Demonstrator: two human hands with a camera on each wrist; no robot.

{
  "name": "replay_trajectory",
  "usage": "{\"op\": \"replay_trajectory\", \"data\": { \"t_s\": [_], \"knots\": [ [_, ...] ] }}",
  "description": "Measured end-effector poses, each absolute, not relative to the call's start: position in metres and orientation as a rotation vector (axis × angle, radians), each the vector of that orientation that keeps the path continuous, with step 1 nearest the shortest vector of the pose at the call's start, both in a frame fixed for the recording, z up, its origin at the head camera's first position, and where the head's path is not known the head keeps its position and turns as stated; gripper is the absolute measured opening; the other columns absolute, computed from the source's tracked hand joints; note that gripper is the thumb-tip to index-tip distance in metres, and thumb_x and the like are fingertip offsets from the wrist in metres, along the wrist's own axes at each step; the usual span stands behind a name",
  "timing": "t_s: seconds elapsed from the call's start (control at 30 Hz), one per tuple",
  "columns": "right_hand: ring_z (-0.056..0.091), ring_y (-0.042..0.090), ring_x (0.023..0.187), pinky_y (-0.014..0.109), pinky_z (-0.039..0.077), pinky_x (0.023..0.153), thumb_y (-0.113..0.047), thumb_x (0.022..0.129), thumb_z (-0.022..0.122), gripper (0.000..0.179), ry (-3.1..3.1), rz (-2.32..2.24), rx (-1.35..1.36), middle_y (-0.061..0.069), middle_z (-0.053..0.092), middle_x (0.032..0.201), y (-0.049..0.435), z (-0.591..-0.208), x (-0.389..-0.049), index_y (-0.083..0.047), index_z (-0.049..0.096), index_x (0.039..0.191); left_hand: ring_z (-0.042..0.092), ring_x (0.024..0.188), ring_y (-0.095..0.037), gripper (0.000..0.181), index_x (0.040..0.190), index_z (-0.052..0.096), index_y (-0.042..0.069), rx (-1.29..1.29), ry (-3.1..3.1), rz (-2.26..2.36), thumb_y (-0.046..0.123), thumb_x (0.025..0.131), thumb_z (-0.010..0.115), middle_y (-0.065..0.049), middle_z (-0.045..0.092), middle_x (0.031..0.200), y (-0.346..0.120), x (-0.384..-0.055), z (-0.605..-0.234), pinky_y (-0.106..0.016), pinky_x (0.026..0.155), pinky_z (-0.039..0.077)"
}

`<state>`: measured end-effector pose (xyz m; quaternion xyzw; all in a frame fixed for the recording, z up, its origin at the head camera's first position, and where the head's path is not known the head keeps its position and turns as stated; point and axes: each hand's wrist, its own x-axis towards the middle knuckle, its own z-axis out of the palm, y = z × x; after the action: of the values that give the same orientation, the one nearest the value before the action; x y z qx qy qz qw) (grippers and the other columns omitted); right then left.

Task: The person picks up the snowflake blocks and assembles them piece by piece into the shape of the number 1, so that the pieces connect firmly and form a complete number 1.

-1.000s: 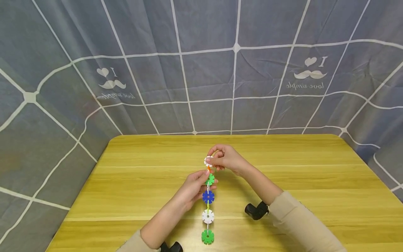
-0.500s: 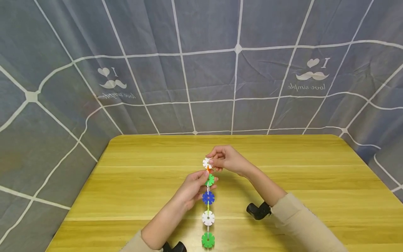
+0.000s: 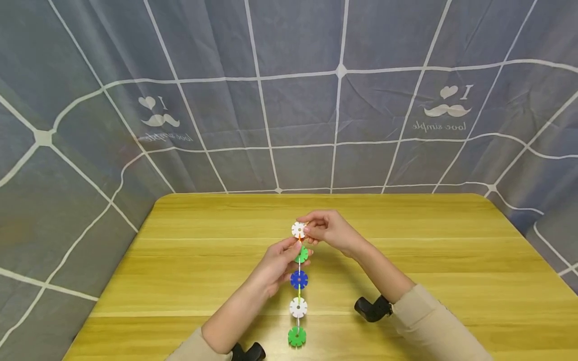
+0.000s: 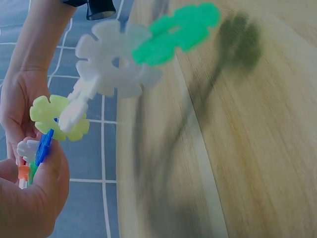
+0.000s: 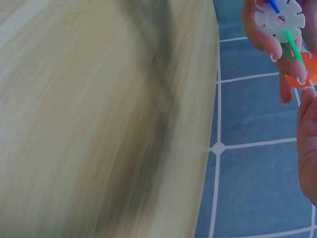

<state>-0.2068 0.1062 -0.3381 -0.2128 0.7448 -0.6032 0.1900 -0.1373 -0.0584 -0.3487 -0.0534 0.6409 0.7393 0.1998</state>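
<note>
A chain of notched plastic discs, slotted edge to face, hangs toward the person over the table. My left hand (image 3: 277, 263) holds it near the far end, thumb by a green disc (image 3: 301, 255) and an orange disc (image 5: 311, 64). My right hand (image 3: 333, 233) pinches the white disc (image 3: 298, 230) at the far tip, which meets the orange one. Closer in come a blue disc (image 3: 299, 280), a yellow-green disc (image 4: 44, 111), another white disc (image 3: 298, 308) and a green end disc (image 3: 297, 336). How deep the far discs sit in each other's slots is hidden by fingers.
Below the hands lies a wood-grain table (image 3: 203, 250), the chain's shadow falling on it. A grey curtain (image 3: 298, 110) with white lines stands behind its far edge. Black wrist-worn devices show under the right sleeve (image 3: 374, 309) and by the left forearm (image 3: 248, 352).
The white tip disc has turned to show more of its face, with the right thumb now at its right edge. The left hand and the chain's near end have shifted slightly away from the person.
</note>
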Motion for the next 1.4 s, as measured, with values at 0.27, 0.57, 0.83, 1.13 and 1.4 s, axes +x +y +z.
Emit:
{"op": "replay_trajectory", "data": {
  "t_s": [0.27,0.57,0.83,1.13,1.4],
  "knots": [
    [0.059,0.019,0.07,0.026,0.054,0.066,0.008,0.089,0.051,0.035,2.117,-1.7,-0.555,0.013,0.062,0.086,0.11,-0.339,-0.206,0.007,0.054,0.124,0.062,0.08,-0.01,0.06,0.149,0.017,0.024,-0.099,1.759,2.099,0.007,0.098,0.044,-0.016,0.065,0.111,-0.057,-0.141,-0.345,-0.018,0.052,0.045],
    [0.058,0.013,0.069,0.027,0.054,0.067,0.008,0.089,0.051,0.038,2.073,-1.748,-0.58,0.009,0.063,0.085,0.116,-0.335,-0.209,0.009,0.05,0.127,0.062,0.09,-0.015,0.065,0.148,0.014,0.026,-0.022,1.687,2.141,-0.002,0.096,0.041,-0.024,0.055,0.124,-0.056,-0.142,-0.344,-0.024,0.065,0.05],
    [0.059,0.017,0.072,0.031,0.053,0.068,-0.001,0.09,0.057,0.042,2.02,-1.773,-0.49,0.002,0.066,0.086,0.126,-0.342,-0.207,0.005,0.047,0.131,0.062,0.097,-0.02,0.067,0.149,0.012,0.026,-0.023,1.677,2.148,-0.005,0.095,0.038,-0.026,0.054,0.124,-0.056,-0.142,-0.345,-0.025,0.067,0.052],
    [0.061,0.021,0.079,0.032,0.055,0.071,-0.004,0.09,0.058,0.046,1.906,-1.785,-0.379,0.008,0.064,0.091,0.146,-0.357,-0.195,0.005,0.042,0.133,0.062,0.092,-0.018,0.068,0.148,0.015,0.026,-0.069,1.65,2.227,-0.008,0.095,0.037,-0.029,0.053,0.122,-0.06,-0.15,-0.347,-0.024,0.067,0.053],
    [0.062,0.026,0.089,0.044,0.054,0.077,-0.003,0.089,0.061,0.07,1.719,-1.781,-0.446,0.017,0.06,0.104,0.15,-0.378,-0.169,-0.006,0.021,0.147,0.06,0.102,-0.026,0.069,0.149,0.012,0.026,-0.13,1.669,2.246,-0.008,0.095,0.038,-0.028,0.052,0.124,-0.065,-0.159,-0.351,-0.025,0.069,0.055]
  ]
}}
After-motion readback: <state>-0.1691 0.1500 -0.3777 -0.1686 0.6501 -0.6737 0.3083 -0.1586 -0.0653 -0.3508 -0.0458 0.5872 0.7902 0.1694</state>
